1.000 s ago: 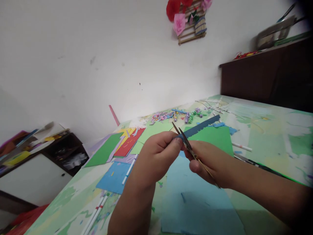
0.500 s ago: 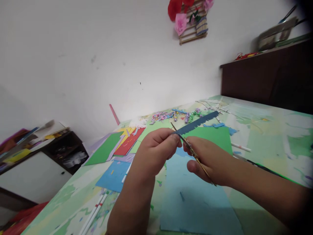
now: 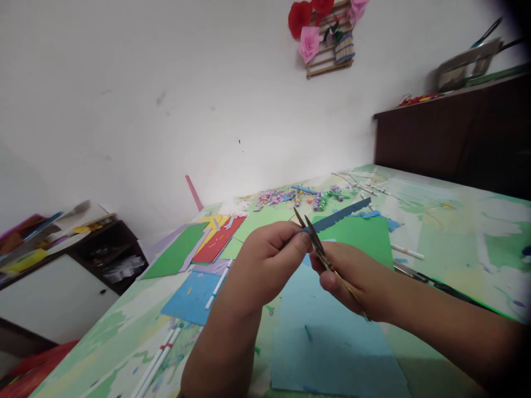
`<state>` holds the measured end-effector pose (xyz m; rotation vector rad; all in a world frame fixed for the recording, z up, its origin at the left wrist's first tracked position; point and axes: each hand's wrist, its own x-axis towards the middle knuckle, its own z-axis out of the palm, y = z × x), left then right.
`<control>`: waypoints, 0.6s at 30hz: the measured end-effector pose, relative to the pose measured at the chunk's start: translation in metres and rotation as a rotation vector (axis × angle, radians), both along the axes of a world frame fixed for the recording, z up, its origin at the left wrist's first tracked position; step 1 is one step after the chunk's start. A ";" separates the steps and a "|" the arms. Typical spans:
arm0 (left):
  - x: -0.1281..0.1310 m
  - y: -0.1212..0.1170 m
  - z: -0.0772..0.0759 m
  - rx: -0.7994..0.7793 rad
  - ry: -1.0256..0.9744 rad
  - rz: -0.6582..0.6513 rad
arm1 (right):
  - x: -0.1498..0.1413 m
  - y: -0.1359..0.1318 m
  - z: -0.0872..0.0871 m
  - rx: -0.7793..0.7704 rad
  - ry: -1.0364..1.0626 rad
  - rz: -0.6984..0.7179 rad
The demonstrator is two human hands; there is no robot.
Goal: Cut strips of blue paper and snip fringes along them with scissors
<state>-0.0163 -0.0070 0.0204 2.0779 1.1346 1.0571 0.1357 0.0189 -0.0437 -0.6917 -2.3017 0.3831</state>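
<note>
Between the thumb and fingers of my left hand (image 3: 276,257) is one end of a dark blue paper strip (image 3: 341,215). The strip slants up to the right, its lower edge fringed with small cuts. My right hand (image 3: 348,271) is closed around the handles of a pair of scissors (image 3: 317,241). The blades are slightly parted and cross the strip close to my left fingertips. Below both hands lies a light blue paper sheet (image 3: 332,348) with a small blue scrap (image 3: 308,333) on it. A green sheet (image 3: 360,235) lies behind my right hand.
To the left are a red sheet (image 3: 219,239), a dark green sheet (image 3: 176,250), a blue sheet (image 3: 186,296) and white paper sticks (image 3: 157,359). Curled paper pieces (image 3: 319,200) and shredded scraps (image 3: 274,198) lie at the table's back, by the wall. A dark cabinet (image 3: 452,132) stands at right.
The scissor blades have parted, and my right thumb has moved up along the handles. The strip's far end has dipped a little.
</note>
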 end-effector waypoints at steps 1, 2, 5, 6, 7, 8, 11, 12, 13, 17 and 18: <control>0.000 0.000 -0.001 -0.023 -0.023 -0.014 | -0.001 0.000 -0.001 0.005 0.008 -0.005; 0.000 0.001 -0.003 -0.052 -0.057 -0.035 | -0.002 0.001 -0.002 0.013 0.016 -0.011; 0.000 0.004 -0.009 -0.167 -0.231 -0.124 | -0.003 0.003 -0.004 0.036 0.016 -0.047; 0.000 0.005 -0.011 -0.213 -0.294 -0.156 | -0.003 0.003 -0.004 0.039 0.011 -0.067; 0.000 0.006 -0.013 -0.258 -0.346 -0.187 | -0.003 0.003 -0.004 0.040 0.006 -0.088; 0.000 0.007 -0.014 -0.295 -0.382 -0.211 | -0.003 0.003 -0.004 0.041 0.006 -0.106; 0.000 0.008 -0.015 -0.303 -0.401 -0.213 | -0.002 0.002 -0.004 0.050 0.022 -0.115; 0.000 0.007 -0.015 -0.269 -0.387 -0.188 | -0.002 0.001 -0.004 0.054 0.026 -0.107; 0.000 0.007 -0.014 -0.226 -0.359 -0.153 | -0.002 0.001 -0.003 0.056 0.026 -0.100; -0.001 0.004 -0.009 -0.029 -0.146 0.025 | -0.002 0.002 -0.003 0.046 0.004 -0.082; -0.001 0.003 -0.009 0.010 -0.087 0.055 | -0.002 0.002 -0.003 0.040 0.000 -0.077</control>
